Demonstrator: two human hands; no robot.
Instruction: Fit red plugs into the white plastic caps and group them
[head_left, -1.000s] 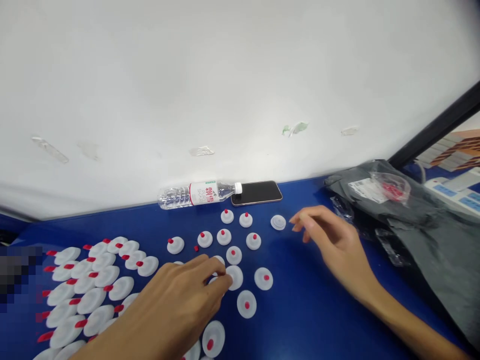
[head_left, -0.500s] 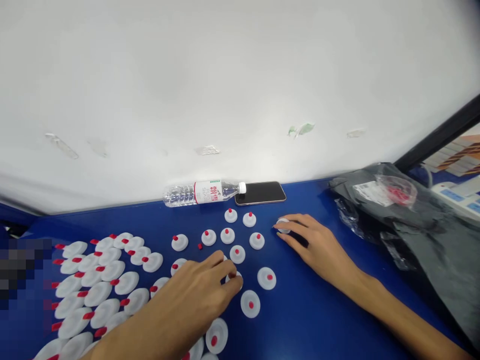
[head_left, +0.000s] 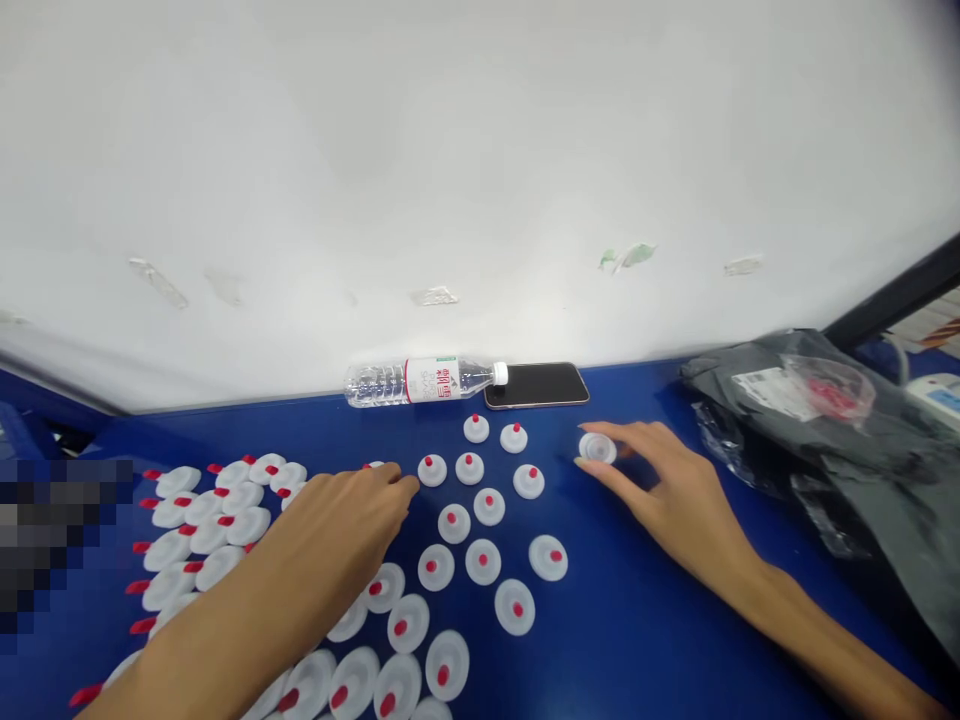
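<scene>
My right hand (head_left: 667,485) pinches a white round plastic cap (head_left: 598,450) between thumb and fingertips, just above the blue table. The cap's open round face shows, with no red tip visible on it. My left hand (head_left: 352,520) reaches palm-down among the white caps, its fingers drawn together at the tips. What those fingertips hold is hidden. Several white caps with red tips, such as this cap (head_left: 483,562), stand between the two hands. More red-tipped caps (head_left: 178,482) lie tilted in close rows to the left, partly covered by my left arm.
A clear plastic water bottle (head_left: 382,384) lies along the wall, its white lid against a dark phone (head_left: 540,385). Grey plastic bags (head_left: 840,440) are heaped at the right, with a clear bag of red pieces (head_left: 832,395) on top. The white wall (head_left: 480,200) rises behind the table.
My left hand has left a cap in the middle and moved left and back, over where a loose red piece lay. My right hand has turned, showing the white cap's face. The view has shifted.
</scene>
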